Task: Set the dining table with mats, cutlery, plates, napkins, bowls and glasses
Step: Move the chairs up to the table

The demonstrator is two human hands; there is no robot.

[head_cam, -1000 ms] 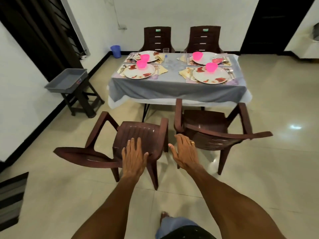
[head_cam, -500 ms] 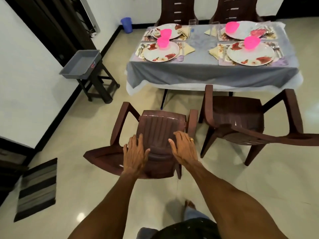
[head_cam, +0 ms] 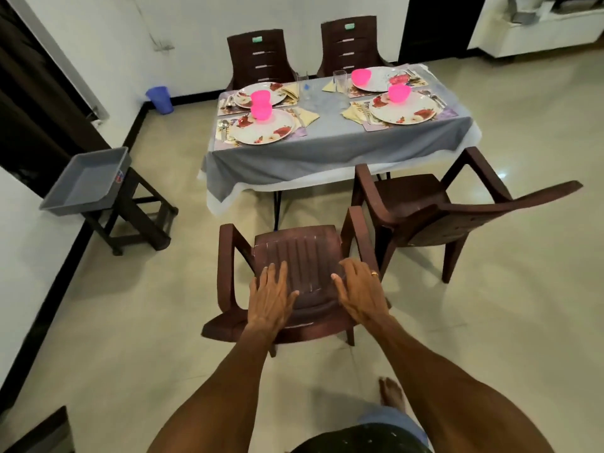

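Hands: left hand (head_cam: 268, 300) and right hand (head_cam: 359, 294) both reaching over near brown chair (head_cam: 295, 256) back, fingers straight and spread, gripping nothing.
Table (head_cam: 327, 152): sitting beyond chair, carrying four floral plates (head_cam: 261, 129) on mats, pink bowls (head_cam: 260, 110), yellow napkins (head_cam: 307, 116), glasses (head_cam: 340, 80) at centre.
Side: grey tray (head_cam: 86, 181) resting on stool.

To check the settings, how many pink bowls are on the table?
4. Two stand on the left plates, near and far; two on the right plates, near and far. None seems hidden.
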